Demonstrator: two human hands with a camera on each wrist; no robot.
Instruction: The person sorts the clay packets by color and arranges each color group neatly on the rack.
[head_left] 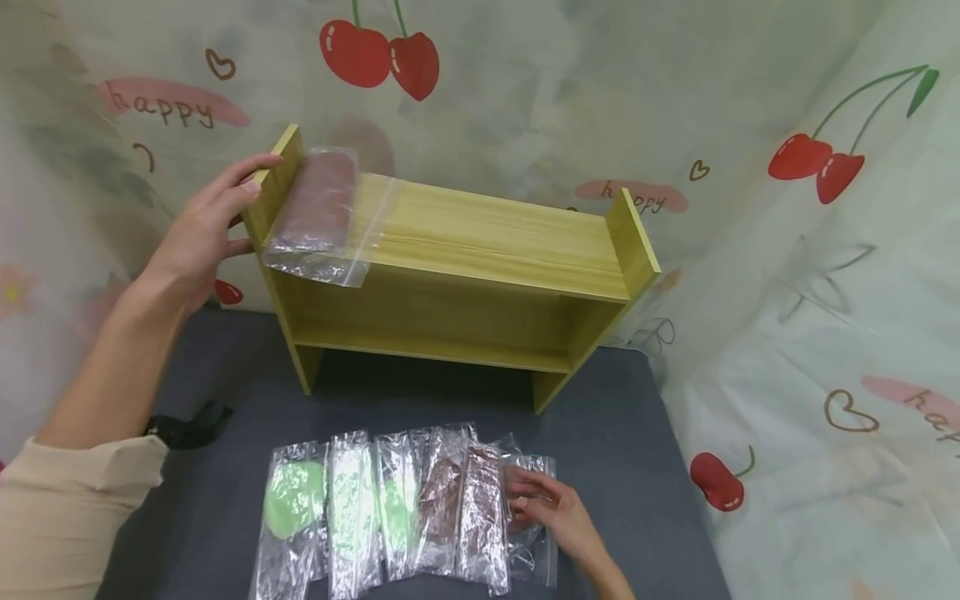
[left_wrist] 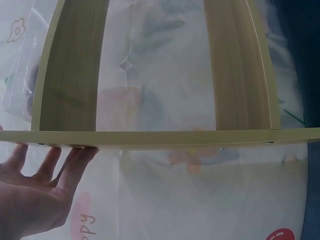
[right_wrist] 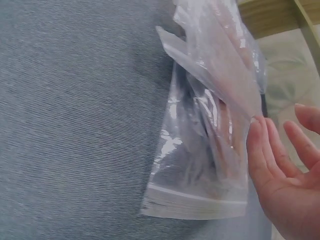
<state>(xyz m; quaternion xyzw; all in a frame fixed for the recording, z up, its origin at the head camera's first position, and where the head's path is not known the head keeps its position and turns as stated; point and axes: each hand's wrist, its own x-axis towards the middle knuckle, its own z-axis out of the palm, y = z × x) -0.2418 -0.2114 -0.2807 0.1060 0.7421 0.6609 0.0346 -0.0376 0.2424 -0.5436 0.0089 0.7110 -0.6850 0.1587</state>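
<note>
My left hand [head_left: 198,221] holds the upper left end panel of a small two-tier wooden shelf [head_left: 480,242]. In the left wrist view, several fingers [left_wrist: 75,170] press against the panel's outer face. A clear zip bag [head_left: 318,208] with a flat brownish-pink piece inside lies on the top board, beside that hand. My right hand [head_left: 551,508] touches the rightmost bags in a row on the table. Seen from the right wrist, its fingertips meet the edge of a clear bag [right_wrist: 195,150], with the thumb held apart. What lies inside this bag is partly hidden by glare.
Clear bags with green contents [head_left: 292,500] lie at the row's left, and bags with brown contents [head_left: 480,508] at its right. A black strap-like thing [head_left: 191,425] rests on the dark table [head_left: 615,467] by the left forearm. Printed cloth [head_left: 487,100] hangs behind the shelf.
</note>
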